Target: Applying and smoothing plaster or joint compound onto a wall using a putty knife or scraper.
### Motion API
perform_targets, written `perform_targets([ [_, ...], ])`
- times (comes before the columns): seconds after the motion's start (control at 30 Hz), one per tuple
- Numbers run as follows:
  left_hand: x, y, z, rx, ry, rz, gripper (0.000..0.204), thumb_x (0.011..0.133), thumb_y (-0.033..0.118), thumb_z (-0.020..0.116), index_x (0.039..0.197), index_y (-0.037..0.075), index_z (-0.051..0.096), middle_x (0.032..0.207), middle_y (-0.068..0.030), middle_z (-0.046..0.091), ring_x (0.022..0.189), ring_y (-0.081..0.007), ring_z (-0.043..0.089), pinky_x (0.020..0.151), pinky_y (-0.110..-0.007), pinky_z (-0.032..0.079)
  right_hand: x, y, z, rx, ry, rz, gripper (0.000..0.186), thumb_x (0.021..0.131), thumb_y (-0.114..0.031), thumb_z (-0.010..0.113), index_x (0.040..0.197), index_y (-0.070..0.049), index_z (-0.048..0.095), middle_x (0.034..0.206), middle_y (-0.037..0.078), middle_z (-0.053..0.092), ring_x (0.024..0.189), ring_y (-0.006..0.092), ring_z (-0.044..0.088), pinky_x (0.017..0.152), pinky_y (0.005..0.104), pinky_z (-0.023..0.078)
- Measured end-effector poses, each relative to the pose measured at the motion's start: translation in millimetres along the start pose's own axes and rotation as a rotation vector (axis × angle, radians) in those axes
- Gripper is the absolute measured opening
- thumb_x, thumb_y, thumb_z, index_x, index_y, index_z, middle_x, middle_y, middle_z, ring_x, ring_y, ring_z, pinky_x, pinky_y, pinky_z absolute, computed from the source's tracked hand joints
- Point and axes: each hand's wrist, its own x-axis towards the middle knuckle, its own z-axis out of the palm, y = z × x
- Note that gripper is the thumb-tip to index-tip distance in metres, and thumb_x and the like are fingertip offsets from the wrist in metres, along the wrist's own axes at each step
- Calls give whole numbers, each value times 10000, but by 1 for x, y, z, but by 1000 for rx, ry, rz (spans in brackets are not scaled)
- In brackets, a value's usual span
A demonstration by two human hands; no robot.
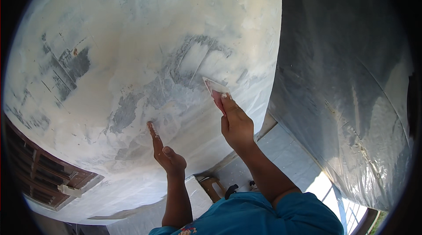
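A big wall (132, 50) fills most of the view, coated off-white with rough grey patches. My right hand (239, 125) grips a flat, reddish putty scraper (215, 94) smeared with white paste. The scraper's pale edge is at the wall, just below a scuffed grey patch (200, 59); I cannot tell whether it touches. Lower and to the left, my left hand (169, 158) is seen edge-on, fingers stretched toward the wall and thumb apart. White smears mark its fingers, and nothing shows in it.
Dark, shiny plastic sheeting (338, 72) hangs along the right side, beyond the wall's edge. A brown wooden frame with slats (44, 167) is set at the lower left. Below, near my blue shirt, a brown-framed object (213, 187) stands by a pale floor (285, 151).
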Motion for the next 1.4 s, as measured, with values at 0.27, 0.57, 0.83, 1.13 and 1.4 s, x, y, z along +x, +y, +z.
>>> perform_targets([
  [0.27, -1, 5, 4, -24, -53, -12, 900, 1017, 645, 171, 1481, -109, 334, 1522, -302, 377, 1443, -414, 346, 1179, -467, 281, 58, 4, 69, -287, 167, -133, 474, 849, -25, 610, 1314, 55, 562, 1302, 254, 610, 1175, 365, 628, 1015, 398, 513],
  [0.57, 8, 11, -15, 75, -69, 64, 751, 1058, 512, 235, 1458, -109, 374, 1495, -304, 414, 1424, -446, 365, 1169, -501, 292, 17, -23, 3, 5, 53, -114, 497, 797, 65, 631, 1292, 37, 599, 1202, 210, 675, 1110, 347, 672, 976, 397, 545],
  [0.83, 32, 9, -3, 184, -31, 159, 664, 1073, 429, 238, 1461, -86, 397, 1506, -275, 423, 1444, -395, 357, 1166, -468, 310, 82, -6, 65, -283, 225, -225, 479, 840, 22, 601, 1316, 63, 570, 1291, 254, 619, 1180, 373, 626, 1003, 398, 522],
  [1.13, 31, 1, -5, 73, 12, 197, 674, 1059, 405, 222, 1426, -127, 411, 1477, -294, 446, 1425, -452, 363, 1176, -514, 273, 18, -37, 11, -5, 34, -189, 422, 802, 23, 661, 1224, 29, 653, 1163, 201, 696, 1056, 310, 699, 967, 395, 551],
  [1.4, 31, 8, -3, 52, -17, 161, 683, 1042, 415, 216, 1463, -93, 393, 1507, -277, 422, 1447, -399, 350, 1181, -475, 278, 87, -30, 63, -286, 159, -278, 463, 883, -68, 547, 1324, 74, 560, 1314, 274, 595, 1172, 418, 616, 977, 426, 530],
])
